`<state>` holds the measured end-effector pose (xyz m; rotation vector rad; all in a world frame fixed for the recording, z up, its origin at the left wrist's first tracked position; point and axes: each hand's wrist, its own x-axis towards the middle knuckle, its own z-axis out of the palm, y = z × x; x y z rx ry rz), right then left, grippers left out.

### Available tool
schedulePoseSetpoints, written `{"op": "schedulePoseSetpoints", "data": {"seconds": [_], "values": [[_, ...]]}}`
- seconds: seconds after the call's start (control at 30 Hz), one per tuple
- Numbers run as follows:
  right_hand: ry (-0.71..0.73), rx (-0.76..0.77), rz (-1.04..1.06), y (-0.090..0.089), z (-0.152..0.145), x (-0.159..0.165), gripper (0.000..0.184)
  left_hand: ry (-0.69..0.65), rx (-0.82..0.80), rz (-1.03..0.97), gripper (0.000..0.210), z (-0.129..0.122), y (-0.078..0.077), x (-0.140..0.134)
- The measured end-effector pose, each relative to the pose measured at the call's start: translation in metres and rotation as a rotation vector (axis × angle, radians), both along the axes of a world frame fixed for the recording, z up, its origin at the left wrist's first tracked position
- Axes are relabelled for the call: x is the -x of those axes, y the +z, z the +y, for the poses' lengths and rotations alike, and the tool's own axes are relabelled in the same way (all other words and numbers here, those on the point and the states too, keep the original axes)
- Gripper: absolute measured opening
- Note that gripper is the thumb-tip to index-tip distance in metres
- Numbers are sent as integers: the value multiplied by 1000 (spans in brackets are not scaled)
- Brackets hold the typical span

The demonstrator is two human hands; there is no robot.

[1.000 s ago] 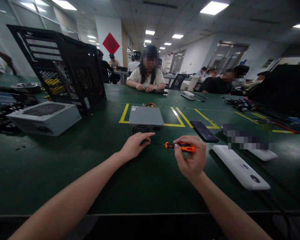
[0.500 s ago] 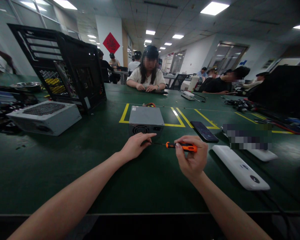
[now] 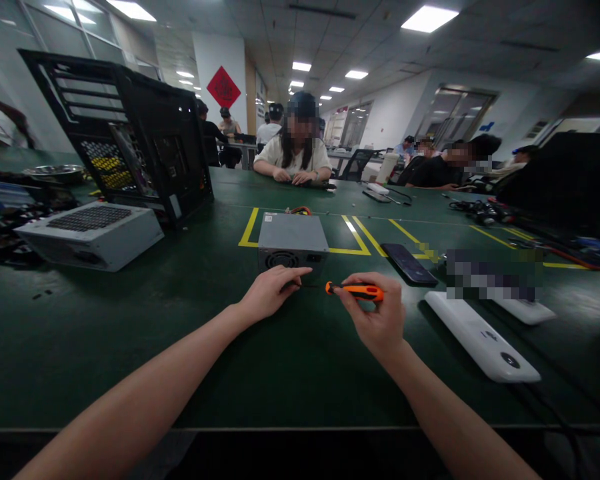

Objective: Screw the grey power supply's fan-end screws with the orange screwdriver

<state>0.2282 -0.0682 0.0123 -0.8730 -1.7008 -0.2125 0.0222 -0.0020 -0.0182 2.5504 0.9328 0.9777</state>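
Observation:
My right hand is closed round an orange and black screwdriver, held level with its thin shaft pointing left. The shaft runs towards my left hand, where its tip is hard to see. My left hand has its index finger stretched to the right while the thumb and other fingers are pinched together below. Whatever they hold, if anything, is hidden. Just behind the left hand stands a grey computer power supply, its fan grille and socket facing me. Its coloured cables show at the back.
An open black computer case and a second power supply occupy the left. To the right lie a dark phone and a white device with a lens trailing a cable. Across the green table sits another person.
My right hand has moved slightly left with the screwdriver, bringing its handle closer to my left hand. The left hand has barely shifted, and the power supply stays put.

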Motion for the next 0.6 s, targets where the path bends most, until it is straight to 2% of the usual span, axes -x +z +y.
{"op": "schedulePoseSetpoints", "data": {"seconds": [0.1, 0.27, 0.4, 0.5, 0.6], "values": [[24, 9, -13, -2, 0, 0, 38, 6, 13, 33, 49, -1, 1, -1], [9, -142, 3, 4, 0, -4, 38, 122, 43, 21, 58, 1, -1, -1], [-48, -177, 35, 6, 4, -10, 40, 162, 112, 6, 43, 5, -5, 2], [4, -226, 10, 2, 9, -13, 48, 135, 127, 13, 32, 6, -6, 1], [26, -234, -34, -2, 12, -15, 49, 98, 128, 33, 29, 5, -7, -1]]}}
